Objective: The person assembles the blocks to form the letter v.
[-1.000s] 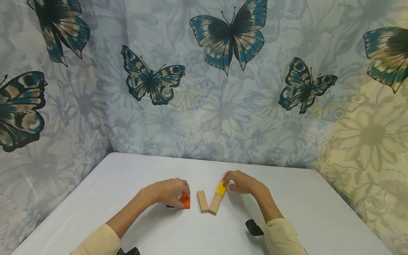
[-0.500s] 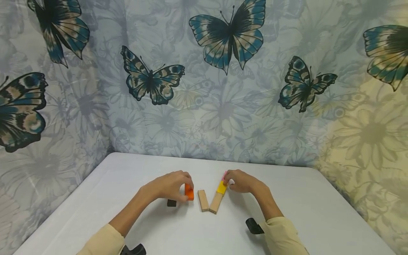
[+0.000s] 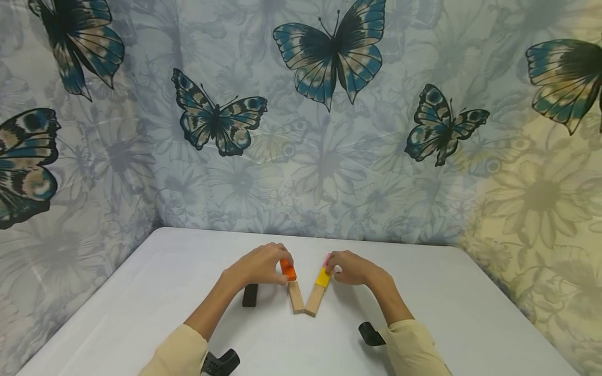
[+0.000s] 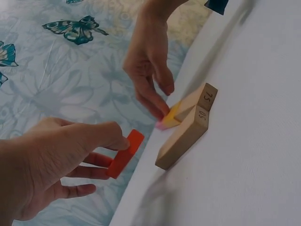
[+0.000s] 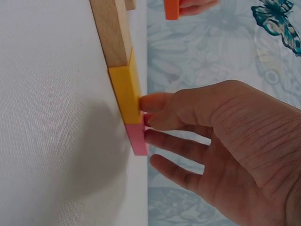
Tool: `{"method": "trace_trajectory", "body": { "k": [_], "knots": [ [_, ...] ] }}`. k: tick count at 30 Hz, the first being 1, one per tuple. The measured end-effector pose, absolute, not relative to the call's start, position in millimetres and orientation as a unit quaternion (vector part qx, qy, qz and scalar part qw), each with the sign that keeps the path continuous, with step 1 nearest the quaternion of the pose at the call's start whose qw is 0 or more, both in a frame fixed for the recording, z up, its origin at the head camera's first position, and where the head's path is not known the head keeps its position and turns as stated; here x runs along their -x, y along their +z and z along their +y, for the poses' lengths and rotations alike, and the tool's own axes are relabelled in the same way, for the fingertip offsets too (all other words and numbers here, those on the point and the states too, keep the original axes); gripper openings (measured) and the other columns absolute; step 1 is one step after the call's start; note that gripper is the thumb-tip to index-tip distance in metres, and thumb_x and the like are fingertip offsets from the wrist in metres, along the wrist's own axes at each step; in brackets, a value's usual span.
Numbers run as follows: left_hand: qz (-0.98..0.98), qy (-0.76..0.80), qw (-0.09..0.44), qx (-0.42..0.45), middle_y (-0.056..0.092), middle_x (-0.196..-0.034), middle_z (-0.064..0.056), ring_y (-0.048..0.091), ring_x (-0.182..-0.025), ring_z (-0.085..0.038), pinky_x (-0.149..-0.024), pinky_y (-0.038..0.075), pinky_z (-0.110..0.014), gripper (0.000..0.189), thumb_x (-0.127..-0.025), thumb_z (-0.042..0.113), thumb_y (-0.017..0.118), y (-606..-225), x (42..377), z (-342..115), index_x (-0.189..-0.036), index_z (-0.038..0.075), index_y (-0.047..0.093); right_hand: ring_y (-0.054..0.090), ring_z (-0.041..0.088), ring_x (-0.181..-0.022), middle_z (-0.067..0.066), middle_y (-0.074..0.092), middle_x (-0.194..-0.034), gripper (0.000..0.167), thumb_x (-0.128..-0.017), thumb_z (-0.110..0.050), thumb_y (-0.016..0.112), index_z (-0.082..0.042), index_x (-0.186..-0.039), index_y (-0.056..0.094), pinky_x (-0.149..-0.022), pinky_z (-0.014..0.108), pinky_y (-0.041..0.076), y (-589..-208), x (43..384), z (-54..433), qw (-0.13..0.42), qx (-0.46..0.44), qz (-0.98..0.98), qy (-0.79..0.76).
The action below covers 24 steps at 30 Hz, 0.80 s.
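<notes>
My left hand (image 3: 261,265) pinches an orange block (image 4: 126,154) between thumb and fingers, held up off the table in the left wrist view. In the head view the block overlaps the far end of the left wooden block (image 3: 296,298). The right wooden block (image 3: 314,300) meets it at the near end, forming a V. Along the right arm of the V lie a yellow block (image 5: 125,92) and a pink block (image 5: 136,140), end to end. My right hand (image 3: 354,267) touches these two with its fingertips, fingers fairly straight.
A black block (image 3: 250,295) lies on the white table (image 3: 301,350), left of the V and beside my left wrist. Behind the table hangs a butterfly-patterned cloth (image 3: 324,172). Black wrist devices (image 3: 371,334) stick out by both sleeves.
My left hand has lifted the orange block and carried it right and away from me, to the left wooden block's far end. The black block has come into view. My right hand stays about where it was.
</notes>
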<state>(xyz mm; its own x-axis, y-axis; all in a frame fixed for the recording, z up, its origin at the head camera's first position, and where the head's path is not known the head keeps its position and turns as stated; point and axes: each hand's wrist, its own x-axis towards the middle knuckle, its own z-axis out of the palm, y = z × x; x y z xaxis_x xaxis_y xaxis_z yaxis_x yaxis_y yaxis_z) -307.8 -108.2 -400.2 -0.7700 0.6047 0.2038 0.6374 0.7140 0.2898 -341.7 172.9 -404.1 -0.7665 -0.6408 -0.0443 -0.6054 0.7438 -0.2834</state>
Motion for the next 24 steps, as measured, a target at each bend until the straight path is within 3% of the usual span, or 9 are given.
{"method": "trace_trajectory", "body": {
  "k": [7, 16, 24],
  "knots": [
    [-0.928, -0.184, 0.054, 0.321, 0.075, -0.113, -0.003, 0.065, -0.103, -0.020, -0.092, 0.058, -0.040, 0.024, -0.083, 0.024, 0.077, -411.9, 319.6, -103.3, -0.105, 0.014, 0.079, 0.067, 0.030, -0.114, 0.012, 0.073, -0.119, 0.023, -0.090, 0.007, 0.065, -0.001, -0.106, 0.079, -0.109, 0.051, 0.054, -403.8, 341.1, 171.1, 0.074, 0.328, 0.933, -0.129],
    [-0.932, -0.200, 0.019, 0.302, 0.074, -0.107, -0.004, 0.060, -0.095, -0.017, -0.085, 0.053, -0.034, 0.024, -0.084, 0.023, 0.077, -429.5, 330.7, -107.3, -0.105, 0.011, 0.079, 0.067, 0.030, -0.113, 0.012, 0.072, -0.120, 0.024, -0.090, 0.005, 0.064, -0.001, -0.106, 0.080, -0.108, 0.051, 0.055, -405.5, 339.8, 168.8, 0.072, 0.329, 0.933, -0.126],
    [-0.923, -0.224, -0.002, 0.314, 0.073, -0.121, -0.009, 0.066, -0.113, -0.025, -0.105, 0.056, -0.046, 0.022, -0.094, 0.015, 0.073, -430.2, 331.2, -108.0, -0.113, 0.007, 0.078, 0.067, 0.032, -0.114, 0.013, 0.072, -0.120, 0.023, -0.089, 0.006, 0.064, 0.000, -0.106, 0.079, -0.109, 0.052, 0.054, -403.3, 337.4, 169.8, 0.066, 0.328, 0.934, -0.123]
  ]
}}
